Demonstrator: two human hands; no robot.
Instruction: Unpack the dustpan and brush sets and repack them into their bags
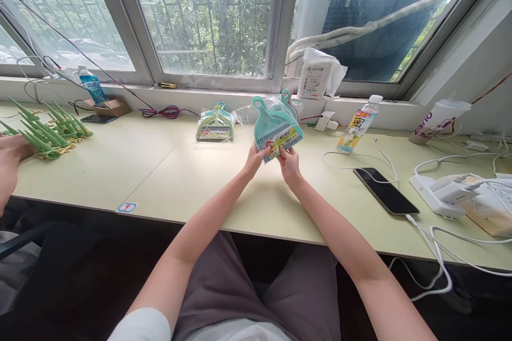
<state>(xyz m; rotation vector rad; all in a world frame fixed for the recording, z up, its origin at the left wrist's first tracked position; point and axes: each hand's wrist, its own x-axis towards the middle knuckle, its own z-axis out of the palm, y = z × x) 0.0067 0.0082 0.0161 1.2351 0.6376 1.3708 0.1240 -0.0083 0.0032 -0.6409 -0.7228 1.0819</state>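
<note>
A small teal dustpan and brush set (276,127) in clear plastic wrap is held up, tilted, just above the table in front of me. My left hand (255,161) pinches its lower left corner, and my right hand (289,163) grips the lower edge with the thumb on the printed label. Behind it, partly hidden, another wrapped set with a teal and pink handle (287,97) shows. Further left, a green wrapped dustpan and brush set (216,125) lies near the back of the table, with a teal handle behind its own.
On the right are a drink bottle (359,123), a phone (385,191) with a white cable, a power strip (436,197) and a plastic cup (440,120). Green spiky pieces (52,130) stand at far left, beside another person's hand (14,149). A blue bottle (93,86) stands behind.
</note>
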